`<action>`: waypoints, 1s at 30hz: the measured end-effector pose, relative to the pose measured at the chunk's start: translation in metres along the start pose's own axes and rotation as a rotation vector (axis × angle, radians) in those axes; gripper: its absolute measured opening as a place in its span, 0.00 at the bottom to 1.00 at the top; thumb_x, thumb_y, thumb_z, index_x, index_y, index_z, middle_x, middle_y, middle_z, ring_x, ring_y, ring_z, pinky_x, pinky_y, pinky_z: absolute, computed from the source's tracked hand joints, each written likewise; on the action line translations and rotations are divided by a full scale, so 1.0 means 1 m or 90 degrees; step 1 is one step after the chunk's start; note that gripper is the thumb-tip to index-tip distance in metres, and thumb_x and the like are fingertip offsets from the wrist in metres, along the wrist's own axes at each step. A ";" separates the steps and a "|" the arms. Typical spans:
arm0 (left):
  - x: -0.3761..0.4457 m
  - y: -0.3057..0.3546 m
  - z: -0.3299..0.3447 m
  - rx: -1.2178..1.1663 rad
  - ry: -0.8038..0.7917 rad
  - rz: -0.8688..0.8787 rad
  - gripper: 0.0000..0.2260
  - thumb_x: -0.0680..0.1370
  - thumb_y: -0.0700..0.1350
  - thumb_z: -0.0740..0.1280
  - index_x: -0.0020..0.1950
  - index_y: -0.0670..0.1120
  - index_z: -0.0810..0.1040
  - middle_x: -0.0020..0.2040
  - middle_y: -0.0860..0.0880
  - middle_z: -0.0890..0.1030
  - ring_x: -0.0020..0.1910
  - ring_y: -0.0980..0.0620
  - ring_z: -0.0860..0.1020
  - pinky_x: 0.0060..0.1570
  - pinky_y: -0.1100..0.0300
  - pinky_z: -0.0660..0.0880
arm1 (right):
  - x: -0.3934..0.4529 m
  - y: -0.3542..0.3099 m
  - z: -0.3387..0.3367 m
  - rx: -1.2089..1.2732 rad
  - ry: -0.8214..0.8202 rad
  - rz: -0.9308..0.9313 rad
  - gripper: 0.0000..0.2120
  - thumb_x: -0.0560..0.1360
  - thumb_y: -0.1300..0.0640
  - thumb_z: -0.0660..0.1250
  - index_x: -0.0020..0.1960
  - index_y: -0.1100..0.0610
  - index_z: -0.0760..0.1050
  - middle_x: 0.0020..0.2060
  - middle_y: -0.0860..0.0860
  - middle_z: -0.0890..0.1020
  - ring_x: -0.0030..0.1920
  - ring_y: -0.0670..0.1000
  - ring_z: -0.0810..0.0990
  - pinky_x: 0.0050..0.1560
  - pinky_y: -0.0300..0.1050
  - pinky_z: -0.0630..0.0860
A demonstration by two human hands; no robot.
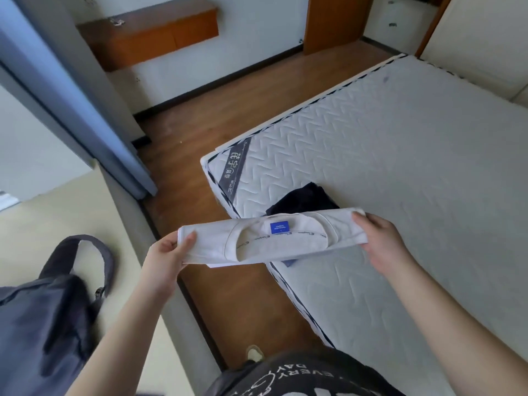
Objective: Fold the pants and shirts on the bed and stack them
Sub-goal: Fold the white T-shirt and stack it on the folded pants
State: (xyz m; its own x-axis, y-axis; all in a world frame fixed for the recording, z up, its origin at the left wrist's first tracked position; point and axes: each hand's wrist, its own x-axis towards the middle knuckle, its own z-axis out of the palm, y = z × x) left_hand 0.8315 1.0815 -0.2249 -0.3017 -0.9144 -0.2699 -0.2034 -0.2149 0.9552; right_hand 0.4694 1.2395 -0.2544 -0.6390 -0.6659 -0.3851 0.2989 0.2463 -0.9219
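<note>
While the quilted mattress (400, 172) lies below, a folded white shirt (271, 238) is pinched at either end by the left hand (168, 252) and right hand (380, 241).

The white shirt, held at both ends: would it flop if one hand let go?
Probably. The shirt is soft folded cloth, spanning between left hand and right hand. It looks light, so the freed end would likely droop and unfold.
</note>
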 end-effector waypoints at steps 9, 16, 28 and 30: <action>0.045 0.008 -0.052 -0.033 0.073 -0.005 0.11 0.80 0.45 0.66 0.56 0.41 0.82 0.45 0.49 0.86 0.40 0.59 0.83 0.35 0.72 0.76 | 0.042 -0.021 0.098 0.002 -0.032 0.017 0.05 0.77 0.58 0.68 0.46 0.58 0.82 0.43 0.56 0.84 0.45 0.54 0.81 0.48 0.48 0.75; 0.120 0.005 -0.038 -0.041 0.084 -0.065 0.08 0.79 0.48 0.68 0.52 0.46 0.84 0.47 0.48 0.86 0.46 0.52 0.84 0.44 0.62 0.78 | 0.114 -0.034 0.112 -0.023 -0.053 0.046 0.06 0.77 0.56 0.68 0.50 0.57 0.82 0.49 0.57 0.85 0.49 0.54 0.81 0.53 0.50 0.74; 0.228 0.036 -0.002 -0.033 0.114 -0.105 0.08 0.77 0.52 0.70 0.51 0.51 0.85 0.49 0.49 0.86 0.49 0.50 0.84 0.49 0.56 0.78 | 0.242 -0.073 0.132 -0.052 -0.099 0.081 0.07 0.77 0.56 0.68 0.46 0.57 0.83 0.45 0.59 0.83 0.46 0.55 0.80 0.50 0.52 0.74; 0.246 0.039 0.004 -0.037 0.127 -0.110 0.05 0.78 0.51 0.69 0.49 0.53 0.85 0.48 0.48 0.86 0.47 0.50 0.84 0.49 0.56 0.79 | 0.262 -0.083 0.140 -0.056 -0.101 0.078 0.07 0.77 0.55 0.68 0.46 0.58 0.83 0.44 0.58 0.83 0.46 0.56 0.80 0.50 0.52 0.74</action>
State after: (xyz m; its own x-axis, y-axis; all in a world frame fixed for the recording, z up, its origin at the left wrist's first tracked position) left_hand 0.7452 0.8494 -0.2545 -0.0770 -0.9103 -0.4067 -0.1801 -0.3885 0.9037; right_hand 0.3764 0.9457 -0.2735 -0.4794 -0.7282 -0.4898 0.3002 0.3884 -0.8712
